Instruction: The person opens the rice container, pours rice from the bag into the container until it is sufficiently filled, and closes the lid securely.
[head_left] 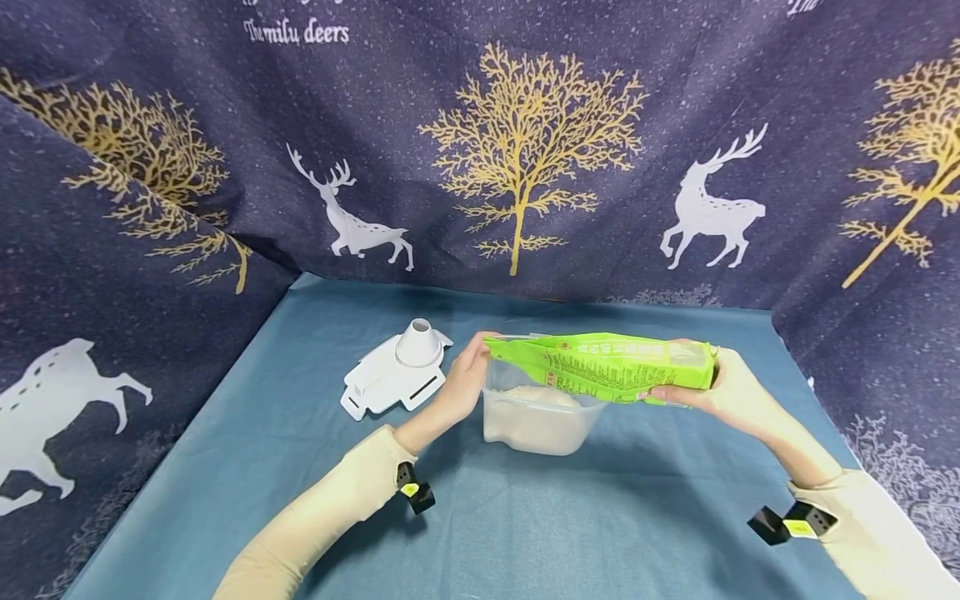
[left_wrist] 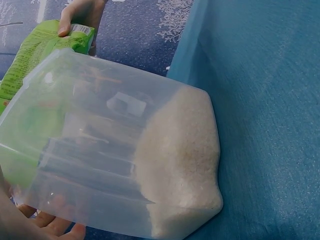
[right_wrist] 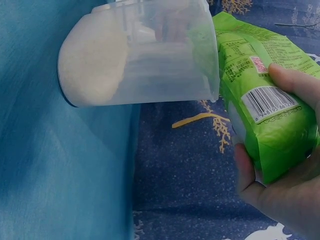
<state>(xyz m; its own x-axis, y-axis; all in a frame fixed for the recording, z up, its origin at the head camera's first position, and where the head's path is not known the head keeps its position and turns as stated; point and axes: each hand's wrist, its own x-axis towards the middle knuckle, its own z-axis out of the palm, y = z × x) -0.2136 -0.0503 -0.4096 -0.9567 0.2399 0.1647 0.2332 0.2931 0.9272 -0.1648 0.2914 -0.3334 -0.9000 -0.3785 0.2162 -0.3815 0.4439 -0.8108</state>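
A clear plastic container [head_left: 536,425] stands on the blue cloth with white rice [left_wrist: 180,150] heaped in its lower part. My left hand [head_left: 467,379] holds it at the upper left side, its fingers [left_wrist: 55,225] against the wall. My right hand [head_left: 731,392] grips the bottom end of a green printed bag [head_left: 607,365], thumb on one face and fingers beneath. The bag lies nearly level across the container's top, its narrower end over the opening near my left hand. In the right wrist view a barcode [right_wrist: 270,103] shows near the bag's base.
Left of the container lies a white plastic lid [head_left: 382,383] with a cone-shaped piece [head_left: 420,343] standing on it. Blue cloth [head_left: 510,533] covers the table. Behind it hangs a dark curtain [head_left: 450,208] printed with deer and golden trees.
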